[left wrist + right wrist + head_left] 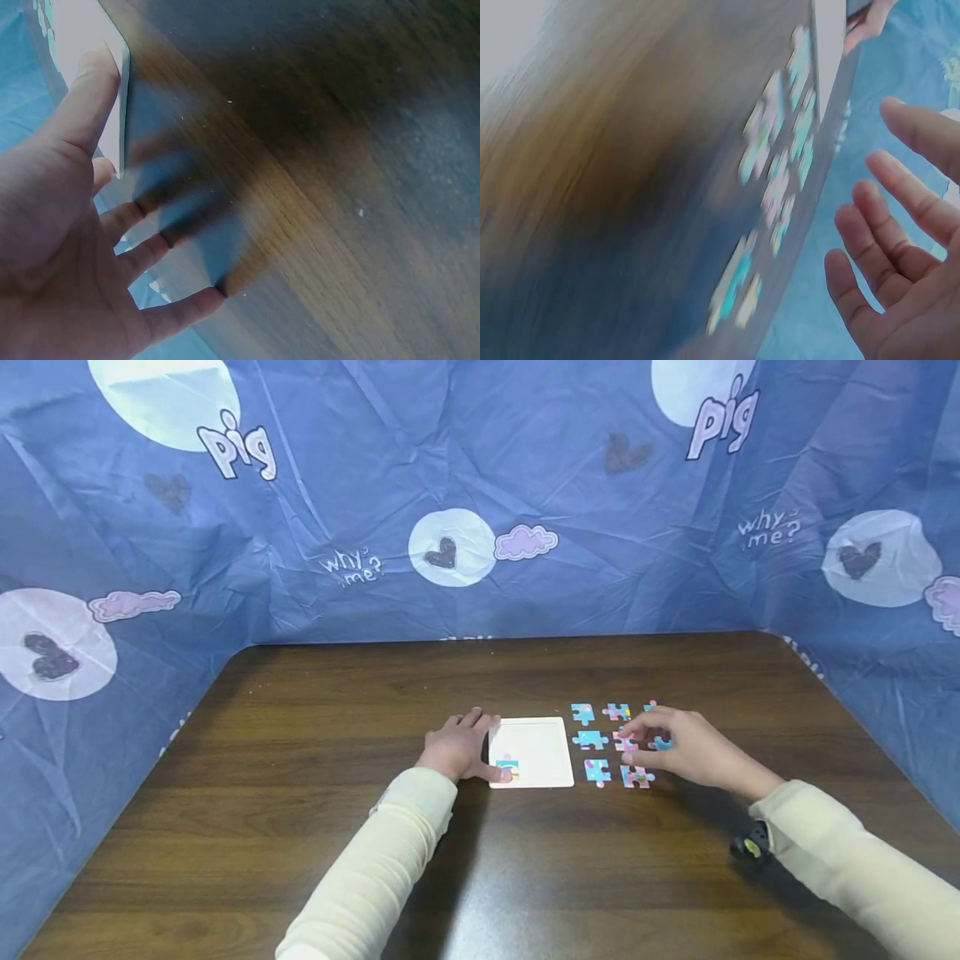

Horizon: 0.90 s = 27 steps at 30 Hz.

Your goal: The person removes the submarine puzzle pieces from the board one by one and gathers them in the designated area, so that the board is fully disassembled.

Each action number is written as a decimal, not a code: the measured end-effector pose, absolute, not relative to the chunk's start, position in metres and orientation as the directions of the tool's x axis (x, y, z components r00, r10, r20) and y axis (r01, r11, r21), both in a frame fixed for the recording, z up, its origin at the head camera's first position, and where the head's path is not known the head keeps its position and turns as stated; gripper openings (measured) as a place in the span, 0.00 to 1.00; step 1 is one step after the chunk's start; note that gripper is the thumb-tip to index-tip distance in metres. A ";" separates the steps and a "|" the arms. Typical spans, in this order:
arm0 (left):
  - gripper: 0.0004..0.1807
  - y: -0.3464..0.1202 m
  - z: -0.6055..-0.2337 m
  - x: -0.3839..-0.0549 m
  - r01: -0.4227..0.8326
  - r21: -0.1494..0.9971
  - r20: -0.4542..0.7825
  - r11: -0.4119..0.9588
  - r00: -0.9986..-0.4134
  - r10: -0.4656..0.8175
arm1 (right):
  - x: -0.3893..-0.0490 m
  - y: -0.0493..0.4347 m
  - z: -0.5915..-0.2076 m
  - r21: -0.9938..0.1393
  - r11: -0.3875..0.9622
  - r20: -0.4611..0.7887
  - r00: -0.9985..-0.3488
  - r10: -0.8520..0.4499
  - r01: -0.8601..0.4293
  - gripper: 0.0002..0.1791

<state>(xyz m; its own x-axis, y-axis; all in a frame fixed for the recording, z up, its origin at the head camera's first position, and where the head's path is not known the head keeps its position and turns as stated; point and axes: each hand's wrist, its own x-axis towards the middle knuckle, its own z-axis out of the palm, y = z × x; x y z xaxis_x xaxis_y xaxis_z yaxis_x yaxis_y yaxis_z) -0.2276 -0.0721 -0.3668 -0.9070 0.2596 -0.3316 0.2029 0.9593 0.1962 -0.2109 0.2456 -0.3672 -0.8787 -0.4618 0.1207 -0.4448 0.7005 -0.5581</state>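
Observation:
A white square puzzle tray (543, 752) lies flat, with one blue jigsaw piece (509, 767) in its near left corner. My left hand (457, 750) rests at the tray's left side, thumb on its rim and fingers spread. In the left wrist view, the thumb (94, 90) overlaps the tray's edge, while the other fingers reach down around its outer side. My right hand (686, 747) hangs over the loose jigsaw pieces right of the tray, thumb and fingers apart around a pink piece (624, 741). The right wrist view shows its fingers (900, 225) loosely spread, holding nothing.
Several loose pieces stand in rows beside the tray, among them a blue one (590, 740) and a pink one (637, 777). The brown wooden table (330, 827) is bordered by a blue printed cloth (465, 468) at the back and sides.

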 end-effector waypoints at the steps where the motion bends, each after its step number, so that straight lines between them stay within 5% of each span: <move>1: 0.51 -0.072 -0.367 -0.227 0.204 0.196 -0.330 0.959 -0.907 0.260 | -0.212 0.241 -0.367 -0.581 0.688 0.118 -0.882 -0.457 -0.434 0.16; 9: 0.50 -0.071 -0.369 -0.228 0.207 0.189 -0.319 0.960 -0.911 0.260 | -0.221 0.203 -0.372 -0.683 0.599 0.078 -0.857 -0.509 -0.417 0.16; 27: 0.50 -0.073 -0.368 -0.227 0.218 0.164 -0.318 0.962 -0.911 0.261 | -0.235 0.129 -0.385 -0.617 0.610 0.036 -0.791 -0.611 -0.498 0.15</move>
